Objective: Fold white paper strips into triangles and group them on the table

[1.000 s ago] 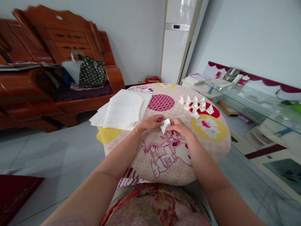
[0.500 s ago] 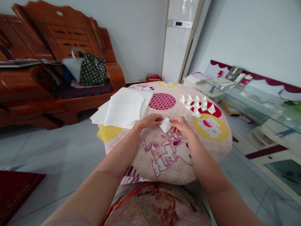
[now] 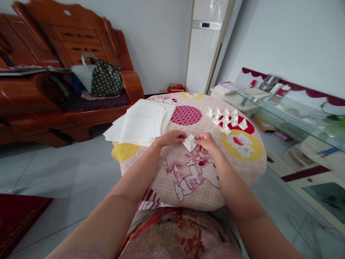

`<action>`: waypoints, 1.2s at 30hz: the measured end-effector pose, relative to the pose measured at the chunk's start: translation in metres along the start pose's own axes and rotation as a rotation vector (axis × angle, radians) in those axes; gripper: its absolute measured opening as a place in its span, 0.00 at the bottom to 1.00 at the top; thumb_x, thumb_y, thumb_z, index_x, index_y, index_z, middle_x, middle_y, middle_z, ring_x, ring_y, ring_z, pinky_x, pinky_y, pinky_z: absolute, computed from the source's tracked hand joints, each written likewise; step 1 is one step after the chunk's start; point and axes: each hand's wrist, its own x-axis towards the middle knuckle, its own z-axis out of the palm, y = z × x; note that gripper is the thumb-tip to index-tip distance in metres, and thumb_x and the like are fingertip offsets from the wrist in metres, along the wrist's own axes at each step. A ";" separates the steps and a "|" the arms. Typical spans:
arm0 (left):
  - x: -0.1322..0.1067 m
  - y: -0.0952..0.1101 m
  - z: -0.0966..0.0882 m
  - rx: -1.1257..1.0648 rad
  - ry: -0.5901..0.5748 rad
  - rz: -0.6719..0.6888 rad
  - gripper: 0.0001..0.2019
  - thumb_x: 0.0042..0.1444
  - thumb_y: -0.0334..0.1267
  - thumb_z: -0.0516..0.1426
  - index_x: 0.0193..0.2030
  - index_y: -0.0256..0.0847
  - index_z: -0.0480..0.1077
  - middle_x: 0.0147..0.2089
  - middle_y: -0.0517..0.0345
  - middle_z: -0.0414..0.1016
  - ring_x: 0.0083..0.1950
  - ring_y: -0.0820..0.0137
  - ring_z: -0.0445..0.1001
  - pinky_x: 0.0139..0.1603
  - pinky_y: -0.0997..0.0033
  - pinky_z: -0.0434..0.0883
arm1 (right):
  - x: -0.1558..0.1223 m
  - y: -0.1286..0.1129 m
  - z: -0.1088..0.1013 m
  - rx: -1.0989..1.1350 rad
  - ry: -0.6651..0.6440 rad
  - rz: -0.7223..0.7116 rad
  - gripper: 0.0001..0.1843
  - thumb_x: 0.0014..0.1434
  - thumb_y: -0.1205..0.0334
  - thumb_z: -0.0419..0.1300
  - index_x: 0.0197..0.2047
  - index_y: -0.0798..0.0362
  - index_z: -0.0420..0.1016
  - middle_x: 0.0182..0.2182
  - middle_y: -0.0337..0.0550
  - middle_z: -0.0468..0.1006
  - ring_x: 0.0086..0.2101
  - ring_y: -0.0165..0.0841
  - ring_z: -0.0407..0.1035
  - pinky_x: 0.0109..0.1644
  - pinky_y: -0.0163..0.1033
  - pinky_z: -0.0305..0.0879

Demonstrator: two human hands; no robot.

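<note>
Between my two hands, just over the patterned tablecloth (image 3: 151, 172), is a small piece of folded paper (image 3: 190, 144), white and roughly diamond-shaped. My left hand (image 3: 174, 137) pinches its left corner with the fingertips. On the opposite side, my right hand (image 3: 206, 141) grips the right edge between thumb and fingers. Several small folded paper shapes (image 3: 225, 128) with pointed tops stand in a cluster beyond my right hand. To the left lies a loose stack of white paper sheets (image 3: 141, 124), close to my left wrist.
A wooden sofa (image 3: 75, 39) at the left bears a dark patterned bag (image 3: 106, 78). Along the right wall runs a glass-topped cabinet (image 3: 296, 122) with papers and metal containers on it. Behind the table stands a tall white air conditioner (image 3: 201, 57).
The view has shifted very slightly. Both hands keep their hold on the folded paper in the same place, with no clear movement.
</note>
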 end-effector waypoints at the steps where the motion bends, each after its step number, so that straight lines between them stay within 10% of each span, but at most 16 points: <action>1: 0.000 0.000 0.000 0.003 -0.006 0.003 0.06 0.54 0.37 0.58 0.36 0.39 0.75 0.30 0.62 0.73 0.32 0.72 0.67 0.36 0.73 0.63 | 0.000 0.000 0.000 -0.002 0.000 0.002 0.04 0.60 0.72 0.62 0.35 0.58 0.78 0.12 0.35 0.72 0.10 0.23 0.57 0.12 0.27 0.46; 36: 0.010 0.019 0.032 0.352 0.354 -0.394 0.10 0.50 0.40 0.69 0.25 0.39 0.74 0.24 0.55 0.71 0.33 0.64 0.71 0.36 0.67 0.66 | 0.003 0.001 0.007 -0.003 0.167 -0.020 0.07 0.48 0.77 0.64 0.28 0.55 0.78 0.12 0.35 0.72 0.12 0.28 0.64 0.13 0.30 0.54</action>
